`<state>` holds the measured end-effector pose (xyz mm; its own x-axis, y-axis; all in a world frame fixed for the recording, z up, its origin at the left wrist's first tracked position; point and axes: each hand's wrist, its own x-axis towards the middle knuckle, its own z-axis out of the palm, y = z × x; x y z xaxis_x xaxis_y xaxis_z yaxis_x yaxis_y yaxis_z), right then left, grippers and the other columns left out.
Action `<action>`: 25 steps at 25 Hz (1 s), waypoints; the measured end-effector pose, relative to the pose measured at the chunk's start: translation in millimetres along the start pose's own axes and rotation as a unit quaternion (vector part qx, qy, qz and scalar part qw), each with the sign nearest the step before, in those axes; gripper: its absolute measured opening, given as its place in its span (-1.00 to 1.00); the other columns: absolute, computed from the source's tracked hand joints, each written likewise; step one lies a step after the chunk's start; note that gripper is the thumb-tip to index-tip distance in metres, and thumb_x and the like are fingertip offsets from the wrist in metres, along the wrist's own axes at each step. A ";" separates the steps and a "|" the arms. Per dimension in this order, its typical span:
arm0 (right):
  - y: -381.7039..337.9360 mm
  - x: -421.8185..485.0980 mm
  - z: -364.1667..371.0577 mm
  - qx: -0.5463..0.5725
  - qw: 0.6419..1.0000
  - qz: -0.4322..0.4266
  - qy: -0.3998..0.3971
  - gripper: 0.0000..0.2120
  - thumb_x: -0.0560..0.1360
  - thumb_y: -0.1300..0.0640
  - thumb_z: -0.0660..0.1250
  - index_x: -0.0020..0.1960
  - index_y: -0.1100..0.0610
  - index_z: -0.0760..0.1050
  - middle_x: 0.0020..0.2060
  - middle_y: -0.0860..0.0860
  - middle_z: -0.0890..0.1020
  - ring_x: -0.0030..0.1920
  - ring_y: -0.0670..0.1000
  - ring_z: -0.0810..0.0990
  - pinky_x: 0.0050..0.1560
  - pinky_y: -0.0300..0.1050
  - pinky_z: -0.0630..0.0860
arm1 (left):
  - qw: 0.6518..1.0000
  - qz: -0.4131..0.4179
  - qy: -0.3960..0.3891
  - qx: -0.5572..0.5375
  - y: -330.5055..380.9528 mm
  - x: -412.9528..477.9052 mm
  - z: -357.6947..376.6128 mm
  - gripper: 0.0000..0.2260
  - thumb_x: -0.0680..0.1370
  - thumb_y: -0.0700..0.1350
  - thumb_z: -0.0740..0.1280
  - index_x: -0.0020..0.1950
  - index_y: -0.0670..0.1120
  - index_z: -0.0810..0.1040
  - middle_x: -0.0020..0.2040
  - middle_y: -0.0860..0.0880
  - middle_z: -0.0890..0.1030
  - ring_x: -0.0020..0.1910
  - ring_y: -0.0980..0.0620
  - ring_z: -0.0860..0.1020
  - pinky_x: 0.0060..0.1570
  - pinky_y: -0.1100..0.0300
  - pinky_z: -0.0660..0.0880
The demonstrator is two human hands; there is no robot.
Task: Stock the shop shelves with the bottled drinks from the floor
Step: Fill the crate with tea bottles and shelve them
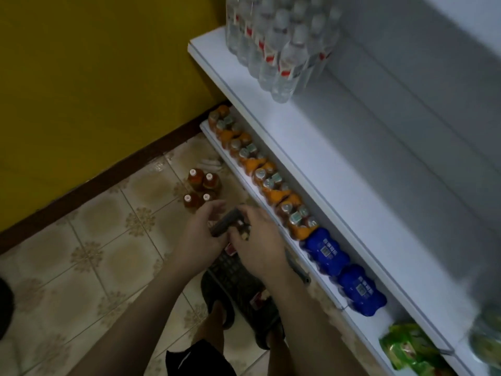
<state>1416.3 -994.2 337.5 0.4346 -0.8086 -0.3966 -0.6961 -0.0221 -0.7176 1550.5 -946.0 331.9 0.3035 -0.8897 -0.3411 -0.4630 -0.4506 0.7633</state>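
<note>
Shelf unit (311,164) on my R: water pack (276,44) up top, orange packs (260,172) & blue packs (325,251) crowd the bottom row. Four bottles (202,189) stand on the floor (95,240) by the wall (81,77), w/in reach. L hand (202,234) & R hand (260,240) both curl round a small dark thing (226,222), prob. readying it; too blurred to name.

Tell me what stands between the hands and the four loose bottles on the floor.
Nothing visible lies on the floor tiles between them. The four bottles stand just beyond the left hand and right hand, but both hands grip a small dark object, so neither is free.
</note>
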 end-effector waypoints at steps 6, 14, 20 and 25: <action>85.2 36.2 96.7 0.001 0.995 0.098 -0.035 -0.56 0.54 -0.08 0.33 0.38 -0.04 0.38 0.25 -0.07 0.49 0.21 -0.05 0.49 0.14 -0.16 0.48 | 0.993 -0.074 -0.083 0.026 -99.9 48.3 37.4 -0.56 0.50 -0.11 0.45 0.34 0.01 0.42 0.09 0.17 0.48 0.10 0.23 0.47 0.02 0.37 0.38; 215.2 76.4 186.1 0.062 0.963 0.239 -0.106 -0.59 0.55 0.01 0.33 0.36 0.08 0.40 0.21 0.01 0.51 0.18 0.02 0.50 0.03 -0.16 0.43 | 0.973 -0.134 -0.162 0.094 -228.7 112.2 135.9 -0.57 0.52 -0.15 0.42 0.36 -0.03 0.39 0.11 0.08 0.45 0.11 0.08 0.46 0.05 0.25 0.37; 317.7 110.7 230.6 0.169 0.913 0.352 -0.118 -0.52 0.52 0.06 0.41 0.39 0.09 0.37 0.21 -0.02 0.50 0.10 -0.02 0.48 0.03 -0.22 0.46 | 0.965 -0.174 -0.170 0.099 -327.0 139.5 237.4 -0.67 0.56 -0.29 0.32 0.31 -0.12 0.42 0.16 -0.09 0.51 0.03 -0.01 0.47 0.04 0.18 0.42; 396.2 162.5 270.1 0.167 0.904 0.374 -0.124 -0.57 0.60 -0.11 0.26 0.38 0.08 0.42 0.24 0.02 0.54 0.17 0.06 0.52 0.13 -0.02 0.44 | 0.964 -0.210 -0.133 0.089 -395.3 174.1 302.3 -0.41 0.45 -0.17 0.48 0.44 -0.08 0.35 0.34 -0.09 0.47 0.32 -0.09 0.45 0.30 0.13 0.39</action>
<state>1365.5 -975.6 -165.9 0.0572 -0.3677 -0.9282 -0.6552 0.6877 -0.3128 1534.7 -945.1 -195.1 0.2820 -0.6024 -0.7467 -0.4879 -0.7602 0.4290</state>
